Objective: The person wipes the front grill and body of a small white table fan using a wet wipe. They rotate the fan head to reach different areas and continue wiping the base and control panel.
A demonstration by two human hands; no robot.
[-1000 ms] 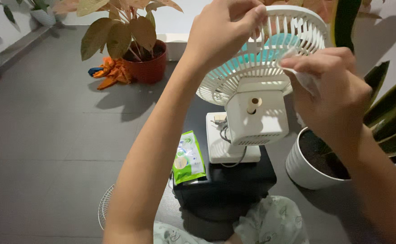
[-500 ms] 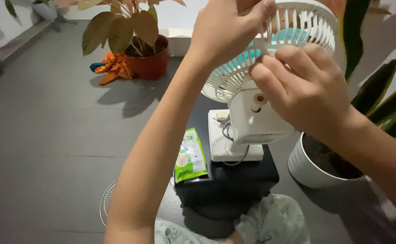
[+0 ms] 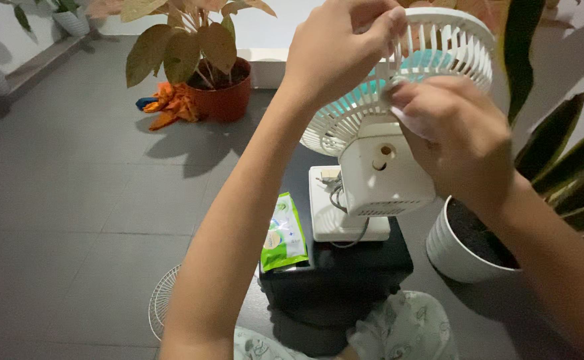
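White plastic ribs of the fan's rear grille [image 3: 438, 50] face the person; the fan stands upright on a black stand [image 3: 335, 273]. Left hand [image 3: 338, 50] clamps the grille's upper left rim, fingers curled through. Right hand [image 3: 455, 137], just right of the motor housing [image 3: 385, 167], pinches a white wipe [image 3: 408, 120] against the lower ribs, nearer them.

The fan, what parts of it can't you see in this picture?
Head view only:
- The fan shows its back; its front is turned away.
- Its turquoise blades show only through the grille bars.
- The left hand covers the grille's top.
- The right hand hides most of the white wipe.
- The fan's base sits partly behind the motor housing.
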